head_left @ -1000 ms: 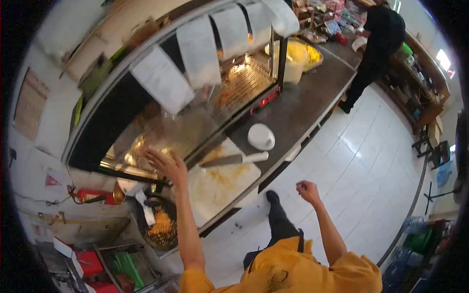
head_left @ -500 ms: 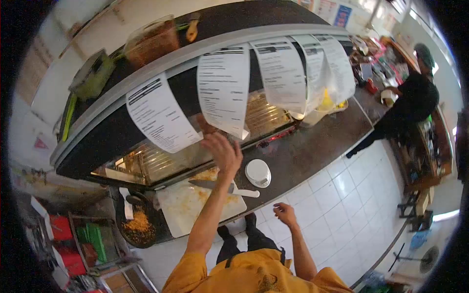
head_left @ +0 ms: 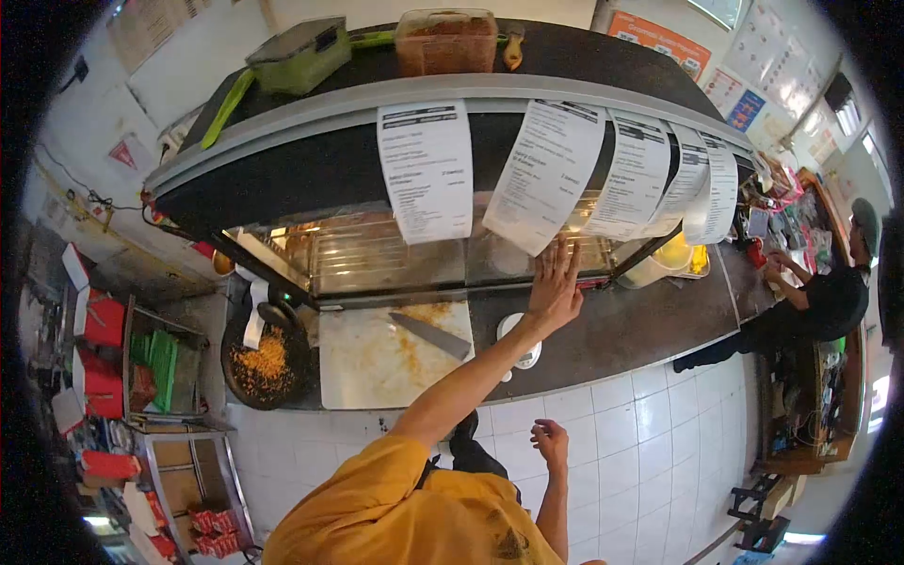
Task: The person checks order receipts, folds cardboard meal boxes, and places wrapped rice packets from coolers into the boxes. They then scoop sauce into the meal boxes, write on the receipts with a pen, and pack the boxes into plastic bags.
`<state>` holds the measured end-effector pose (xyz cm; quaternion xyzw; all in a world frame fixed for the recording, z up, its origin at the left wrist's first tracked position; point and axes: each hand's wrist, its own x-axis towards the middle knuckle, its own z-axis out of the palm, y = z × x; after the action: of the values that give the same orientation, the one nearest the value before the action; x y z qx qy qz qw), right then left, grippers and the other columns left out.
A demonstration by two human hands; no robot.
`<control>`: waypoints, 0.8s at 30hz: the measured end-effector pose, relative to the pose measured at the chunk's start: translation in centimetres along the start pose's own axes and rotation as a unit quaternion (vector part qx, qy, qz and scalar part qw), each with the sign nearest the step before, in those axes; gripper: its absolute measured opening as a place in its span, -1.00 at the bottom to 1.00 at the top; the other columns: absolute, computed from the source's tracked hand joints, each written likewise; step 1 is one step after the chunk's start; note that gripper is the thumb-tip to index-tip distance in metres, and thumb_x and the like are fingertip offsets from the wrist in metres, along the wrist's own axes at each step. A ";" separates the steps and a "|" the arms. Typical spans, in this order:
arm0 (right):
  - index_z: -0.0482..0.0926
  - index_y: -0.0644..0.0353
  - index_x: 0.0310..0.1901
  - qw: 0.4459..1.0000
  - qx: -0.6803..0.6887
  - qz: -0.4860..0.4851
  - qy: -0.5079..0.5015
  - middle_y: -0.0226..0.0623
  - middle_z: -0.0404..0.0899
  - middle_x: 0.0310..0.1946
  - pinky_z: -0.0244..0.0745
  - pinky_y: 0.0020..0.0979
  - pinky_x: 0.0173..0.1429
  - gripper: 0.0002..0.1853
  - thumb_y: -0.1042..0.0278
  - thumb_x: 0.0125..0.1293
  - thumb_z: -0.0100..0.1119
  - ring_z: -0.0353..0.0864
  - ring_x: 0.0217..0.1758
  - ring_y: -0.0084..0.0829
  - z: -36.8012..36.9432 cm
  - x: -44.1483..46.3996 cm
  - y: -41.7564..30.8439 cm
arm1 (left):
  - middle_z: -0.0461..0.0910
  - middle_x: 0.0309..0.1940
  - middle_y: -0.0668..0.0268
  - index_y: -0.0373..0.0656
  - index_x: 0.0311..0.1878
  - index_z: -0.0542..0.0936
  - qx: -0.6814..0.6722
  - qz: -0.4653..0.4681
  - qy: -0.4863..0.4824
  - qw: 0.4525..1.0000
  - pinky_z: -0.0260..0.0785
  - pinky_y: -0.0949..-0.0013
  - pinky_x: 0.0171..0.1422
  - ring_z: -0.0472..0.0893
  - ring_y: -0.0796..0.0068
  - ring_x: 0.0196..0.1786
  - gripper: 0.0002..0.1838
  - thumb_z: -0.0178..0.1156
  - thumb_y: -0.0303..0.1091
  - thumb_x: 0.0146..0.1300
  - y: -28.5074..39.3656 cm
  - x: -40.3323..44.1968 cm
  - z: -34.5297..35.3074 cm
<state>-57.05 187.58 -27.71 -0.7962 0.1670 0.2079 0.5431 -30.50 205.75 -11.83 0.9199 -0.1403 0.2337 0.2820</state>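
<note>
White tiles cover the floor point(head_left: 612, 414) beside the dark brown table point(head_left: 631, 330), where a black-topped glass display case point(head_left: 282, 179) stands with long white printed paper slips hanging along its front. Your left hand point(head_left: 556, 297) is up at the glass, fingers extended and slightly apart, clamped on nothing you can see; its fingertips are at the lower edge of the second paper slip point(head_left: 551, 169) from the left — whether they touch paper or glass, you cannot tell. Your right hand point(head_left: 551, 443) is over the floor, loosely bent, with nothing visible in it. Beneath your left forearm, a round white scale point(head_left: 513, 327) is partly covered, and so is the handle of the grey-bladed knife point(head_left: 433, 336) on the stained white cutting board point(head_left: 358, 367). Left of that board sits a round black pan point(head_left: 264, 367) with orange crumbs — and at far right, a person in dark clothing point(head_left: 833, 301) bends over the cluttered far end.
</note>
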 end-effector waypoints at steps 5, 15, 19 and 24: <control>0.63 0.29 0.04 0.994 0.100 0.012 -0.048 -0.24 0.71 -0.28 0.58 -0.44 -0.27 -0.70 0.33 0.36 0.22 0.69 -0.32 -0.45 0.6 -1.0 -5.5 | 0.38 0.32 -0.18 -0.28 0.44 0.28 -0.239 -0.035 -0.129 0.962 0.36 0.06 0.35 0.46 -0.12 0.29 -0.33 0.18 -0.30 0.28 -2.1 -9.5 -3.0; 0.64 0.23 0.03 0.935 -0.011 -0.238 -0.263 -0.27 0.71 -0.31 0.58 -0.43 -0.16 -0.73 0.30 0.37 0.23 0.67 -0.29 -0.50 16.4 0.2 -16.7 | 0.72 -0.38 0.21 -0.28 -0.10 0.69 -0.261 -0.583 0.007 0.769 0.53 0.40 -0.43 0.66 0.46 -0.44 -0.81 0.18 -0.40 0.35 -7.9 -50.4 -20.0; 0.64 0.23 0.02 0.905 -0.025 -0.334 -0.261 -0.24 0.71 -0.34 0.58 -0.43 -0.14 -0.72 0.28 0.38 0.24 0.67 -0.32 -0.49 23.4 -4.0 -19.4 | 0.72 -0.35 0.20 -0.17 -0.05 0.67 -0.263 -0.702 0.073 0.658 0.35 0.47 -0.56 0.62 0.49 -0.55 -0.77 0.12 -0.32 0.37 -8.9 -58.9 -23.0; 0.63 0.25 0.03 0.910 0.058 -0.341 -0.228 -0.30 0.66 -0.38 0.55 -0.44 -0.18 -0.75 0.35 0.39 0.23 0.63 -0.33 -0.54 25.4 -9.1 -23.6 | 0.72 -0.35 0.21 -0.20 -0.06 0.65 -0.318 -0.663 0.075 0.673 0.38 0.46 -0.53 0.63 0.45 -0.55 -0.77 0.21 -0.29 0.32 -9.8 -58.2 -24.0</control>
<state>-57.04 220.04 -12.54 -0.7025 -0.2316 0.1759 0.6496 -84.67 234.95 -28.35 0.6050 0.4623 -0.0048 0.6482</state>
